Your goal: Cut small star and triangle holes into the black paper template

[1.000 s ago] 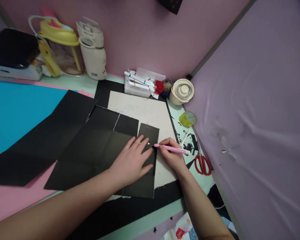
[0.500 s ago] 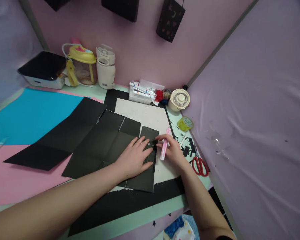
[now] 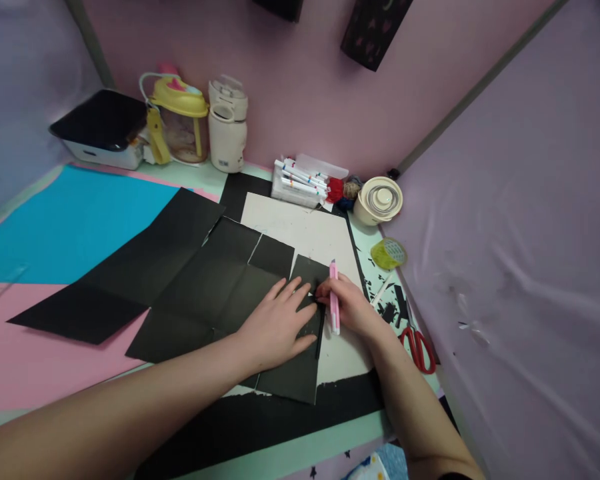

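Pink cutter [image 3: 335, 303]: here it is, up in the right hand [image 3: 350, 305], long axis running away from the body, grey tip towards the back wall [image 3: 290, 100]
Right grip: fingers curled narrow around the cutter, fingertips right by the slit near the edge of the black paper [image 3: 205, 280]; whether they pinch a scrap too, I cannot tell
Black paper: creased, lying left of that grip, its right-hand flap reaching out under both hands
Left hand [image 3: 273, 333]: flat, fingers spread on that paper, gripping nothing, fingertips just beside the right hand
Nearer hand: it's the right, sitting at the flap's outer edge
Surface: a pale board [image 3: 300, 220] under the flap, on a black sheet [image 3: 280, 433] over the mint-green table [image 3: 340, 433]
Room: tight on the right, with scissors [image 3: 417, 350], black scraps [image 3: 390, 312] and a yellow tape roll [image 3: 386, 255] before the purple wall [image 3: 520, 233]
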The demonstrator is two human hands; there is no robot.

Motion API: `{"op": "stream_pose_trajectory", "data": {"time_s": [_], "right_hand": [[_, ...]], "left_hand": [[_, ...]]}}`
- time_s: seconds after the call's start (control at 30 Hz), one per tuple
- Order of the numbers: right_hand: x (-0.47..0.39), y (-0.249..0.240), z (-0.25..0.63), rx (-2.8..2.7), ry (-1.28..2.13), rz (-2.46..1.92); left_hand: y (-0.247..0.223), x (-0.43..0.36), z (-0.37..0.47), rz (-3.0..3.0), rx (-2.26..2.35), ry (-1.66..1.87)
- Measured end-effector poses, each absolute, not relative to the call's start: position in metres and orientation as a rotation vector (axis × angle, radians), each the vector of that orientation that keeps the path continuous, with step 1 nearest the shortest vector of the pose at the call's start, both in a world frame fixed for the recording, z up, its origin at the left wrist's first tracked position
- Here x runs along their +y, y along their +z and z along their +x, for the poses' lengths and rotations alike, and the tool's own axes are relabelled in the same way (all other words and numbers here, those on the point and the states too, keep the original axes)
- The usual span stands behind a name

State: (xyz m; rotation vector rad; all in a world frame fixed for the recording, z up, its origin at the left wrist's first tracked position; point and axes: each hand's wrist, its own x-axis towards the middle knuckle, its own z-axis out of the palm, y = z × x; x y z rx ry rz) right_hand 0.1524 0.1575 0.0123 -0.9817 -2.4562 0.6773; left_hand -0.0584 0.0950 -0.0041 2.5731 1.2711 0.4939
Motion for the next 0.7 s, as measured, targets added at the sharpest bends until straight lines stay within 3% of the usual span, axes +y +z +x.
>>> {"op": "stream_pose_trajectory", "data": {"time_s": [0.23, 0.33, 0.5, 0.7], "right_hand": [[0.157, 0.010, 0.150, -2.489, 0.696, -0.971], [0.157, 0.012, 0.155, -2.235, 0.750, -0.970], [0.167, 0.014, 0.178, -1.615, 0.364, -1.130], [0.174, 0.016, 0.193, -1.560, 0.271, -1.448]], "left_hand": [[-0.004, 0.096, -0.057, 2.583, 1.268, 0.448], [-0.004, 0.096, -0.058, 2.576, 1.273, 0.458], [-0.005, 0.095, -0.059, 2.578, 1.261, 0.457], [-0.004, 0.097, -0.059, 2.597, 1.275, 0.410]]}}
